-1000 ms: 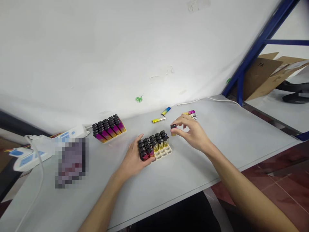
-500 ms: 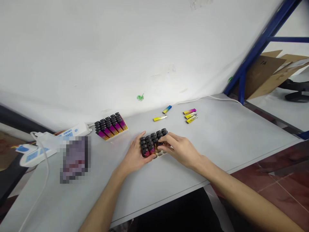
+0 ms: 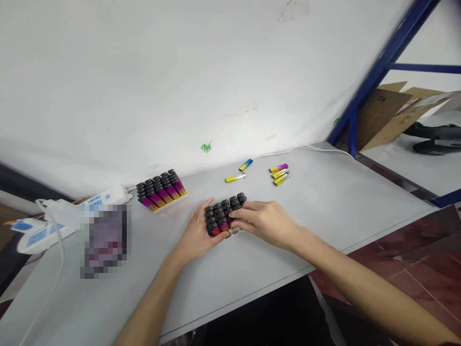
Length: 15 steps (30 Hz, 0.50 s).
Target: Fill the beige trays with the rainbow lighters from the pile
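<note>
Right at the centre of the table, both hands are on the job: the left hand has its fingers spread and pressed against the left side of a block of upright lighters, black caps up, red and gold bodies showing beneath. Coming in from the other side, the right hand lays its fingers close together across the block's right edge, with the tips in among the caps, so the block sits clamped between the two hands. Just a corner of a cream tray peeks out under the near right side of the block. Over to the left, well clear of the hands, a second tray of upright lighters shows magenta and gold bodies under black caps. Straight ahead on the grey table, a yellow lighter and a blue-and-yellow one lie loose, and to their right three more lighters lie side by side. Lower left, a white power strip and a white cable run along the table, beside a pixelated patch that hides what lies there. Far upper right, a blue metal frame stands before cardboard sheets.
</note>
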Tool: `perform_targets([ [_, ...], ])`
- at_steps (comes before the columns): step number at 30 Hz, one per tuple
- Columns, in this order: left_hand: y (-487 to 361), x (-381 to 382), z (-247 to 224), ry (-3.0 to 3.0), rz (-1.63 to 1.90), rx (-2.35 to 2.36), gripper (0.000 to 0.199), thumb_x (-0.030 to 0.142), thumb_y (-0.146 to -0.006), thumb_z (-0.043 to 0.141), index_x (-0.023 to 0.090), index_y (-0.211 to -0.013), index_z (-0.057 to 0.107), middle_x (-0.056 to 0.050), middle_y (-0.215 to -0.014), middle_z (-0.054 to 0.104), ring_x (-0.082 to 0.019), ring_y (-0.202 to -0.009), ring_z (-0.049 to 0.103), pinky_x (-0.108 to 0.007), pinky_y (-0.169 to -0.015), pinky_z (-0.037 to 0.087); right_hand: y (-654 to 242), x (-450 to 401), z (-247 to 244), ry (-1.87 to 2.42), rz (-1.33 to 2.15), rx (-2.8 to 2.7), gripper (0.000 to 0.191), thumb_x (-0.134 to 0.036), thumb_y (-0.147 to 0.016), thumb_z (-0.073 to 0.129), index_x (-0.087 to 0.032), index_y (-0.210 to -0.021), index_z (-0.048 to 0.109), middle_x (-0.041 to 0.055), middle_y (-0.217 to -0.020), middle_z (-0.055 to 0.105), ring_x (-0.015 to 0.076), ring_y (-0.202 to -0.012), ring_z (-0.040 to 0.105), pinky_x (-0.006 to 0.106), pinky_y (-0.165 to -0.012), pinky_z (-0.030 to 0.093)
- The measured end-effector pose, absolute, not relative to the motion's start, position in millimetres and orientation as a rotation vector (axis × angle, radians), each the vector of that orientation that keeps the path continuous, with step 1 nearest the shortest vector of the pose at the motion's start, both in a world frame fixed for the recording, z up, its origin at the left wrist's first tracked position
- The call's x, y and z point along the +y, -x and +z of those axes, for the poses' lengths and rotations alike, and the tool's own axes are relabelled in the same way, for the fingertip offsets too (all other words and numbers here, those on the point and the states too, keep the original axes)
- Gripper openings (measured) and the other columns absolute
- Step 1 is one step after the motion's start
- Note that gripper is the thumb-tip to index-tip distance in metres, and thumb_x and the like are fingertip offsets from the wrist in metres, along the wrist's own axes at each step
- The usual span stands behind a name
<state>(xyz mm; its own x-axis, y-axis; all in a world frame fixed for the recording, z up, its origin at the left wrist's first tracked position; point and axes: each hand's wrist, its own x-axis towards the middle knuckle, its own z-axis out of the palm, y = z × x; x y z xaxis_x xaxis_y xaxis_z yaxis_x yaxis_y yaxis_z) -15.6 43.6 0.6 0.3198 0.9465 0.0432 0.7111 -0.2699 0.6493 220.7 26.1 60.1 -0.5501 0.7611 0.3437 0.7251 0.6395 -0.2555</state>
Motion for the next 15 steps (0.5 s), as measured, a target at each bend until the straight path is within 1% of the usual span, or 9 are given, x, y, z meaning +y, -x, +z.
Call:
perform_targets([
  [3, 16.5, 42.5, 1.2, -2.067, 0.589, 1.472, 0.096, 0.052, -0.077, 0.075, 0.029, -0.152, 0.019, -0.012, -0.154, 0.040, -0.035, -0.143, 0.037, -0.056, -0.114, 0.035, -239.4, 46.1, 60.1, 1.300, 0.171, -2.228, 0.027, -0.042, -0.100, 0.050, -0.024, -0.100, 0.071, 0.0015, -0.090, 0.073, 0.0138, -0.072, 0.063, 0.027, -0.063, 0.039],
  [4, 16.9, 42.2, 1.4, -2.067, 0.583, 1.477, 0.096, 0.052, -0.077, 0.075, 0.028, -0.152, 0.019, -0.012, -0.154, 0.040, -0.035, -0.143, 0.037, -0.055, -0.115, 0.034, -249.2, 58.5, 59.3, 1.423, 0.175, -2.128, 0.029, -0.042, -0.101, 0.048, -0.024, -0.100, 0.071, 0.0023, -0.091, 0.073, 0.0145, -0.072, 0.063, 0.028, -0.066, 0.041],
  [5, 17.4, 42.2, 1.6, -2.067, 0.575, 1.480, 0.097, 0.054, -0.077, 0.074, 0.028, -0.153, 0.019, -0.012, -0.154, 0.040, -0.035, -0.143, 0.037, -0.055, -0.115, 0.034, -260.4, 73.4, 57.8, 1.570, 0.133, -2.014, 0.031, -0.042, -0.101, 0.046, -0.023, -0.102, 0.070, 0.0040, -0.093, 0.073, 0.0172, -0.076, 0.064, 0.030, -0.070, 0.042],
  [7, 18.4, 42.5, 1.6, -2.067, 0.559, 1.480, 0.098, 0.057, -0.077, 0.074, 0.028, -0.153, 0.019, -0.012, -0.155, 0.039, -0.035, -0.144, 0.035, -0.054, -0.116, 0.033, -284.7, 108.0, 51.8, 1.885, 0.028, -1.810, 0.035, -0.043, -0.098, 0.046, -0.018, -0.114, 0.066, 0.0108, -0.104, 0.072, 0.0265, -0.100, 0.062, 0.034, -0.080, 0.043],
  [9, 19.6, 43.2, 1.2, -2.071, 0.555, 1.482, 0.100, 0.059, -0.076, 0.073, 0.028, -0.154, 0.019, -0.012, -0.156, 0.039, -0.035, -0.144, 0.034, -0.054, -0.116, 0.032, -307.1, 142.1, 42.2, 2.184, -0.016, -1.683, 0.054, -0.053, -0.093, 0.050, -0.010, -0.125, 0.060, 0.0209, -0.120, 0.066, 0.0353, -0.117, 0.055, 0.042, -0.092, 0.040],
  [11, 20.6, 44.1, 0.6, -2.083, 0.553, 1.479, 0.101, 0.061, -0.076, 0.073, 0.028, -0.155, 0.018, -0.011, -0.156, 0.039, -0.036, -0.144, 0.034, -0.055, -0.116, 0.032, -322.8, 168.8, 31.3, 2.407, 0.060, -1.617, 0.075, -0.069, -0.086, 0.050, -0.005, -0.125, 0.058, 0.0272, -0.126, 0.060, 0.0402, -0.121, 0.051, 0.047, -0.097, 0.037],
  [12, 20.9, 44.5, 0.5, -2.090, 0.548, 1.477, 0.102, 0.061, -0.076, 0.073, 0.028, -0.155, 0.018, -0.012, -0.155, 0.040, -0.036, -0.144, 0.034, -0.055, -0.116, 0.031, -327.3, 178.0, 26.5, 2.475, 0.100, -1.612, 0.081, -0.073, -0.082, 0.053, -0.004, -0.124, 0.058, 0.0281, -0.127, 0.058, 0.0408, -0.121, 0.050, 0.047, -0.098, 0.037],
  [13, 21.1, 44.8, 0.6, -2.098, 0.543, 1.474, 0.102, 0.062, -0.076, 0.073, 0.028, -0.155, 0.017, -0.012, -0.155, 0.040, -0.037, -0.144, 0.035, -0.055, -0.116, 0.031, -329.8, 184.3, 22.4, 2.512, 0.113, -1.629, 0.083, -0.076, -0.078, 0.055, -0.005, -0.120, 0.059, 0.0282, -0.127, 0.057, 0.0409, -0.120, 0.050, 0.048, -0.098, 0.036],
  [15, 21.0, 45.0, 1.2, -2.116, 0.534, 1.468, 0.102, 0.062, -0.077, 0.072, 0.026, -0.155, 0.018, -0.013, -0.155, 0.040, -0.037, -0.144, 0.035, -0.056, -0.117, 0.029, -329.2, 189.2, 17.6, 2.509, 0.089, -1.700, 0.080, -0.076, -0.073, 0.060, -0.007, -0.113, 0.063, 0.0265, -0.123, 0.057, 0.0403, -0.119, 0.049, 0.048, -0.098, 0.036],
])
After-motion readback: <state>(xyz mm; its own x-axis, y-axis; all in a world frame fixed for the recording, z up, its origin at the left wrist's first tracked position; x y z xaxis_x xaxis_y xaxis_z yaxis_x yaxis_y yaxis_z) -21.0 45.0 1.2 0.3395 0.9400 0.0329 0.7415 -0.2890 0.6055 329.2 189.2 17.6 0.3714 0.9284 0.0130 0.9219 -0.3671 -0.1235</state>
